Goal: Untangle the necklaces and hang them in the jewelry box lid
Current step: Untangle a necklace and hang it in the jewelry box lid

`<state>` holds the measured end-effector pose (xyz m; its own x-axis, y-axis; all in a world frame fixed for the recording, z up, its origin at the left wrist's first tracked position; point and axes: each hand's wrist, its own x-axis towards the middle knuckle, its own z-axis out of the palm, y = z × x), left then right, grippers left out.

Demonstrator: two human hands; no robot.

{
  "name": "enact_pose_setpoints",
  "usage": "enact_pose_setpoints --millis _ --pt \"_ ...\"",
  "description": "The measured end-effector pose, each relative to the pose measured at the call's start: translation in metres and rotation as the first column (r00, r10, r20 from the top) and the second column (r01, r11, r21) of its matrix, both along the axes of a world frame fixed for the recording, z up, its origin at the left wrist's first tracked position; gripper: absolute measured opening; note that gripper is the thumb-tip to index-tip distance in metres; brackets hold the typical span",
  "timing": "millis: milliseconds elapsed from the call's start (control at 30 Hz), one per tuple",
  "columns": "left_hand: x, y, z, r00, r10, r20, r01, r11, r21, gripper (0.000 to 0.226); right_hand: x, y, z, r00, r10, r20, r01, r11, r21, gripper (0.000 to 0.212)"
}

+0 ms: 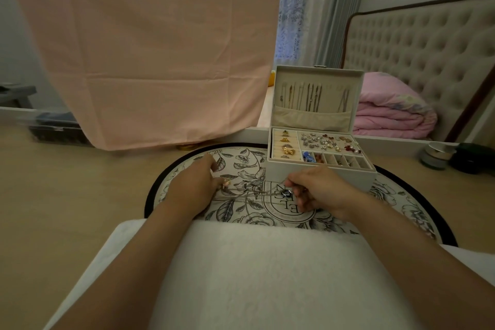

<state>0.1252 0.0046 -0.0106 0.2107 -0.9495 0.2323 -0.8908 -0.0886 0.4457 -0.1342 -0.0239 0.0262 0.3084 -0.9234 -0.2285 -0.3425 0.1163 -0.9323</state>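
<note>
A tangle of thin necklace chains (254,194) lies on the floral mat (241,161) between my hands. My left hand (197,182) rests at the chains' left end, fingers by a small gold pendant (227,183). My right hand (318,187) pinches the chains near a dark round pendant (288,192). Behind my right hand stands the white jewelry box (321,171), open. Its upright lid (316,96) holds several hanging necklaces (302,98) above a pocket. The tray below holds rings and earrings.
A white fluffy cushion (267,270) covers my lap at the front. A pink sheet (150,48) hangs at the back left. A folded pink blanket (393,112) and tufted headboard (428,56) are at the back right. Small round tins (439,155) sit right of the box.
</note>
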Motion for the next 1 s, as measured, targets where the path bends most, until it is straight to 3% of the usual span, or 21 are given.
enact_pose_setpoints --millis 100,200,300,367,400,500,633,733,1000 --pt "0.001 0.007 0.000 0.996 -0.025 0.080 0.023 0.999 0.031 0.026 0.003 0.004 -0.001 1.000 0.015 -0.019 -0.015 1.000 0.002 0.020" --pt "-0.001 0.013 0.003 0.966 -0.011 0.257 0.028 0.998 -0.060 0.025 0.004 0.007 -0.001 1.000 0.024 -0.010 -0.024 1.000 -0.006 0.021" --pt "-0.014 0.021 0.014 0.980 -0.088 0.178 0.108 0.988 -0.111 0.015 0.004 0.008 -0.002 1.000 0.026 -0.012 -0.026 1.000 -0.017 0.021" --pt "-0.029 0.025 0.019 0.981 -0.181 0.065 0.182 0.983 -0.015 0.004 0.005 0.008 -0.003 1.000 0.020 -0.020 -0.021 0.999 -0.029 0.021" --pt "-0.037 0.026 0.019 0.980 -0.193 0.048 0.192 0.981 0.025 0.011 0.005 0.008 -0.003 1.000 0.012 -0.021 -0.013 0.999 -0.039 0.020" --pt "-0.054 0.020 0.013 0.975 -0.171 0.145 0.169 0.985 0.021 0.021 0.007 0.008 -0.007 0.998 -0.044 -0.051 0.037 0.990 -0.135 0.018" --pt "-0.072 0.007 0.007 0.942 -0.243 0.230 0.262 0.963 -0.056 0.021 0.006 0.002 -0.017 0.966 -0.180 -0.184 0.116 0.943 -0.310 0.020" --pt "-0.081 -0.001 0.004 0.923 -0.267 0.278 0.302 0.949 -0.090 0.027 0.003 -0.004 -0.025 0.912 -0.235 -0.337 0.067 0.894 -0.443 0.019" --pt "-0.086 -0.012 -0.004 0.889 -0.333 0.314 0.395 0.905 -0.159 0.024 0.001 -0.012 -0.030 0.763 -0.304 -0.571 -0.074 0.836 -0.544 0.021"
